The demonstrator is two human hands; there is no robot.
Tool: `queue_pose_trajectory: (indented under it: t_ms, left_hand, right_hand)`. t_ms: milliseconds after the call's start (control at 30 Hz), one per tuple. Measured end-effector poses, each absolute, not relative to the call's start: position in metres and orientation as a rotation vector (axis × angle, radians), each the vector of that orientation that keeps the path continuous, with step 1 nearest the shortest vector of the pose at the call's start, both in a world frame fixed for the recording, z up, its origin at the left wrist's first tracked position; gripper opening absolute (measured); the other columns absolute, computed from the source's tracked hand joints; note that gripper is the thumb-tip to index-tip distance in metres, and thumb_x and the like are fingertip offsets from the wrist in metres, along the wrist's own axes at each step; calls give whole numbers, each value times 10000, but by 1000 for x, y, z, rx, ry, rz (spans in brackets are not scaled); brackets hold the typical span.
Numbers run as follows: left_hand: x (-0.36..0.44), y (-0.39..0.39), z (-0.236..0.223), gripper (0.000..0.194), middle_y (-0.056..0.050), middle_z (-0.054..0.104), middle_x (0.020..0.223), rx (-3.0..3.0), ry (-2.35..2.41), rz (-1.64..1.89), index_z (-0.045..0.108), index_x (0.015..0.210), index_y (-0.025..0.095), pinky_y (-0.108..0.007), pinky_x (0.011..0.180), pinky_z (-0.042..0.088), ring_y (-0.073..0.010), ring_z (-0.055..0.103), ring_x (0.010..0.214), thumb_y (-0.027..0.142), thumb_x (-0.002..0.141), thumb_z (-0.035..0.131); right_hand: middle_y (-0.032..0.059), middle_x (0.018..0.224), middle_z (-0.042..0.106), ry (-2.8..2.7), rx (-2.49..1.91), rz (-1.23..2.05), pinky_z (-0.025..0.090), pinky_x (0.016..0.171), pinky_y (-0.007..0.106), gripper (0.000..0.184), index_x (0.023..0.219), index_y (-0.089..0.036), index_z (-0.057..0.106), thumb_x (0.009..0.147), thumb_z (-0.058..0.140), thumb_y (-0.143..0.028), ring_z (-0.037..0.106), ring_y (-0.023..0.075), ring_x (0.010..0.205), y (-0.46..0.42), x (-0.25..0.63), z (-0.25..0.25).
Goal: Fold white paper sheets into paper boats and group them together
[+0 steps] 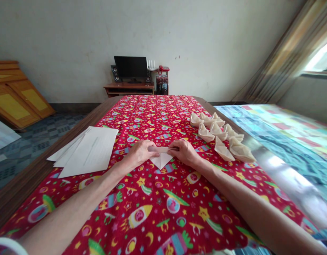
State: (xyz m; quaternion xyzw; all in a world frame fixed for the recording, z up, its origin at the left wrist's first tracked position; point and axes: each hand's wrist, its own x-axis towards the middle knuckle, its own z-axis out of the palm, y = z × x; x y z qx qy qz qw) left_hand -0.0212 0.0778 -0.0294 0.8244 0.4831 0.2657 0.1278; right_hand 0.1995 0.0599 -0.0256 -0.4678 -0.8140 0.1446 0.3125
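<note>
Between my two hands is a small folded sheet of paper, white, with a pointed triangle towards me and a straight folded band along its far edge. My left hand pinches the left end of that band between thumb and fingers. At the other end, my right hand grips the band in the same way. The paper lies low over the red patterned cloth. Off to the right of my right hand stand several folded paper boats, cream-coloured, grouped in loose rows.
A fanned stack of white paper sheets lies on the left of the cloth. The dark wooden table edge shows beyond it. A bed with a patchwork cover adjoins the right side. A monitor stands by the far wall.
</note>
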Motion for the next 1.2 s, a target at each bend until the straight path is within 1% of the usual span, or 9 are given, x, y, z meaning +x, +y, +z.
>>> queue_pose_trajectory:
  t_ms: [133,267,400,633,767,967,1033,1100,1200]
  left_hand:
    - [-24,71,-24,61,8,635,720,2452,1299,789,677,699,192,-226,630,426,-128,592,684,230,745,667]
    - [-29,59,-17,128,-15,649,805,2741,1154,776,677,773,207,-297,791,409,-166,581,830,146,824,577]
    - [-34,46,-12,167,-29,643,862,2999,1107,676,657,874,205,-355,830,376,-191,556,880,148,885,500]
    - [-41,29,-6,412,-43,613,1072,3120,1149,407,609,1081,235,-376,863,375,-215,536,998,-13,820,408]
    - [-49,19,-8,487,-64,592,1189,3136,1244,332,569,1158,207,-412,931,370,-238,512,1094,-33,778,384]
    - [-31,1,-12,490,-134,464,1384,3068,1345,422,527,1229,94,-440,1129,210,-251,324,1343,-5,771,387]
    - [-17,-5,-14,465,-144,439,1404,3036,1263,385,464,1299,74,-433,1134,221,-247,306,1358,66,839,388]
    - [-5,-9,-17,451,-166,425,1410,3014,1181,385,417,1336,61,-433,1118,266,-261,323,1351,244,924,396]
    - [2,-11,-22,520,-182,368,1440,3021,1125,403,363,1371,60,-431,1096,306,-267,294,1364,368,952,369]
  right_hand:
    - [13,753,607,-2231,-1119,152,392,646,220,102,741,-184,666,820,605,-205,538,123,694,55,202,-27]
    - [47,806,612,-2385,-1041,-108,385,735,268,210,770,-190,662,903,502,-222,515,160,786,48,205,-24]
    - [64,825,613,-2511,-942,-271,361,766,308,251,825,-184,658,942,441,-231,490,175,796,41,208,-18]
    - [71,925,615,-2680,-825,-427,345,774,331,243,942,-179,636,958,394,-205,483,189,831,37,215,-17]
    - [78,940,599,-2737,-829,-403,357,784,324,225,978,-166,618,951,396,-191,475,192,844,34,216,-16]
    - [83,917,588,-2756,-853,-377,371,800,326,230,942,-158,611,940,381,-168,471,192,830,29,212,-13]
    - [85,921,590,-2760,-862,-375,374,807,327,217,943,-157,611,931,395,-163,476,194,836,29,212,-13]
    - [87,931,597,-2759,-880,-373,379,811,330,199,953,-156,613,920,417,-167,486,196,848,28,212,-12]
    - [90,944,616,-2732,-942,-361,393,806,344,185,948,-160,622,906,442,-169,514,203,868,25,210,-12]
